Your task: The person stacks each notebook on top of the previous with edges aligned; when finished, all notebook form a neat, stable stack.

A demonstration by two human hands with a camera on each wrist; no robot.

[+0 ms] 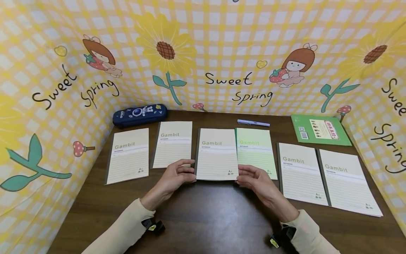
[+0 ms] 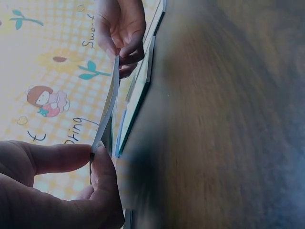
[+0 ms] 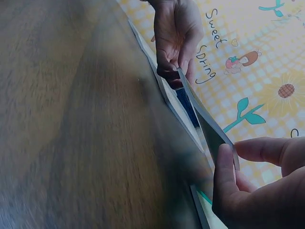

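Note:
Both hands hold a cream Gambit notebook (image 1: 217,160) with a dark spine, one at each side. My left hand (image 1: 176,176) pinches its left edge between thumb and fingers. On the opposite edge, my right hand (image 1: 260,183) does the same. Both wrist views show the notebook (image 2: 110,98) lifted off the table and slightly bowed. A pale green Gambit notebook (image 1: 257,151) lies behind it to the right, its left part covered. The cream notebook (image 1: 173,144) nearest my left hand lies flat on the table.
Another cream notebook (image 1: 128,155) lies far left; two more, one here (image 1: 301,173), lie side by side at right. A navy pencil case (image 1: 139,115), a lavender pen (image 1: 253,123) and a green book (image 1: 320,129) line the back. Checked cloth (image 1: 215,46) surrounds the wooden table (image 1: 203,218).

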